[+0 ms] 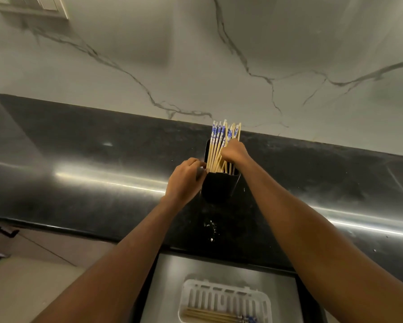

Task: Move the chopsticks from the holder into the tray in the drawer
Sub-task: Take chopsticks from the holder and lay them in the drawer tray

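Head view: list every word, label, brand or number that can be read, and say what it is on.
None can be read.
chopsticks in the holder: blue pattern, no letters.
holder: plain black.
tray in the drawer: plain white.
wall switch plate: no legible marking.
dark marks at lower left: too blurred to tell if writing.

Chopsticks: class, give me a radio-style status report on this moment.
Left hand holds holder rim. Right hand grips chopsticks, not yet lifted out. A few already lie in tray. Nothing seen in the way.

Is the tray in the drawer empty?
No, several chopsticks already lie along the near side of the white tray.
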